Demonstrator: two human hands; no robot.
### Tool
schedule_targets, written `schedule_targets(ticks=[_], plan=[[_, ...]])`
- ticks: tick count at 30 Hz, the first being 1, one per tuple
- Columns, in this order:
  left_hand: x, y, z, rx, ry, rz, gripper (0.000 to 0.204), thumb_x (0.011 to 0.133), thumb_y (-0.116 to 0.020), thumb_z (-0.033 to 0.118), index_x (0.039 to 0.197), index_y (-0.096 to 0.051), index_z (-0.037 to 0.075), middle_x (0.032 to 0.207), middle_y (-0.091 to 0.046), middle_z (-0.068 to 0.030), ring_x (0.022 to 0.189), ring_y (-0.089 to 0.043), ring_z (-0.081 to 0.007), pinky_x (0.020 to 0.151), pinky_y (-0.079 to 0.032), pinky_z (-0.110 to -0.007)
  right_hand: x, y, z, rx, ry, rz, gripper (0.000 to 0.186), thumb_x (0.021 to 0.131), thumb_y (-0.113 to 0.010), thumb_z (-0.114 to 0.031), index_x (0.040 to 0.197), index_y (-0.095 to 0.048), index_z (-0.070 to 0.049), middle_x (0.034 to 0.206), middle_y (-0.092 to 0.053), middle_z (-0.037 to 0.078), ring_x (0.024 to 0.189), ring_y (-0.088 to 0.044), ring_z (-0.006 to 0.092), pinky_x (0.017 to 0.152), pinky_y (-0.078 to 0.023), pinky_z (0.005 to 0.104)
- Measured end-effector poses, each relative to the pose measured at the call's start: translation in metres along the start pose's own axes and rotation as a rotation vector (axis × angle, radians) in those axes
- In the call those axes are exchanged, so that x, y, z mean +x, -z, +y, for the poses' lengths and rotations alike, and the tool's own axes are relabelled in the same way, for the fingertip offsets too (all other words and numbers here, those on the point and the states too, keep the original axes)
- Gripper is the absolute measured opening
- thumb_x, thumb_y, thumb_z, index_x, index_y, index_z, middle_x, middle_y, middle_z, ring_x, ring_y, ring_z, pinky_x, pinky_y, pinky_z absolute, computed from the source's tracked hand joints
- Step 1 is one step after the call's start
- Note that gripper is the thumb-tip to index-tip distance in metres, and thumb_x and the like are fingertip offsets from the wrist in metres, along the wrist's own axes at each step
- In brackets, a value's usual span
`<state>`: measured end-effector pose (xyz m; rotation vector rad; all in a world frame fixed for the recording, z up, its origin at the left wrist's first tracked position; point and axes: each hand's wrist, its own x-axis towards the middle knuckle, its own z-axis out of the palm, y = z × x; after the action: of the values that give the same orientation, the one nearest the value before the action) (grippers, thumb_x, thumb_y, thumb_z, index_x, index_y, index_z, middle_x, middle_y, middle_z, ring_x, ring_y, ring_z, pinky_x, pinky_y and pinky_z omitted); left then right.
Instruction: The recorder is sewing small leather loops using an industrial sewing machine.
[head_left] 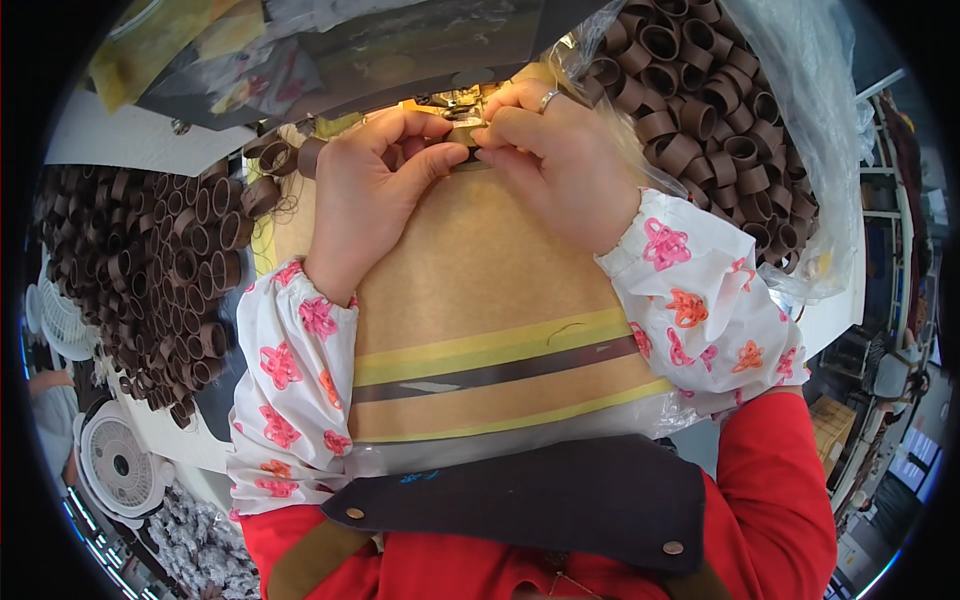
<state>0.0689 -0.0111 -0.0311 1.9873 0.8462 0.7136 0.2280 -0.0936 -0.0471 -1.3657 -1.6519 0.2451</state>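
My left hand [372, 180] and right hand [565, 155] pinch a small brown piece [474, 156] between fingertips — just below the lit metal machine part [462, 112] — with brown loops [722, 130] heaped either side.

We had one heap of loops [150, 260] on the table [185, 438] to our left and another heap [715, 120] inside a plastic bag [825, 150] to our right. The machine [400, 75] stood ahead, between them. Our left hand [372, 185] and right hand [568, 165] were at its near side, beyond a flat panel [480, 260] before us. A fan [120, 460] stood past the table's left edge.
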Motion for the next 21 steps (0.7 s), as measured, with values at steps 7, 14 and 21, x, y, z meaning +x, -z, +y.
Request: schedule_targets(ticks=[7,14,21], plan=[[0.009,-0.003,-0.003,0.173,0.075,0.059,0.028,0.072,-0.072,0.024,0.084,-0.066,-0.001,0.053,-0.053,-0.0012,0.049,-0.047,-0.0078,0.049,-0.039,-0.024,0.015,0.002,0.005,-0.018,-0.062,-0.004,0.007,0.072,-0.061,-0.007,0.075,-0.058,-0.001,0.072,-0.055,0.014,0.071,-0.054,0.0321,0.063,-0.044,0.0407],[0.009,-0.004,-0.006,0.193,0.091,0.078,0.027,0.072,-0.071,0.023,0.083,-0.066,-0.001,0.051,-0.052,-0.0006,0.047,-0.046,-0.0075,0.048,-0.038,-0.024,0.02,0.0,0.007,-0.08,-0.055,-0.059,0.008,0.071,-0.06,-0.008,0.071,-0.057,-0.001,0.072,-0.055,0.015,0.072,-0.054,0.0327,0.063,-0.044,0.0412],[0.01,-0.003,0.007,0.228,0.117,0.063,0.026,0.073,-0.07,0.023,0.081,-0.066,-0.001,0.051,-0.051,-0.0002,0.047,-0.046,-0.0067,0.047,-0.037,-0.024,0.019,0.0,0.007,-0.15,-0.035,-0.049,0.009,0.072,-0.059,-0.008,0.07,-0.055,0.0,0.075,-0.055,0.015,0.07,-0.056,0.0327,0.061,-0.045,0.041]])
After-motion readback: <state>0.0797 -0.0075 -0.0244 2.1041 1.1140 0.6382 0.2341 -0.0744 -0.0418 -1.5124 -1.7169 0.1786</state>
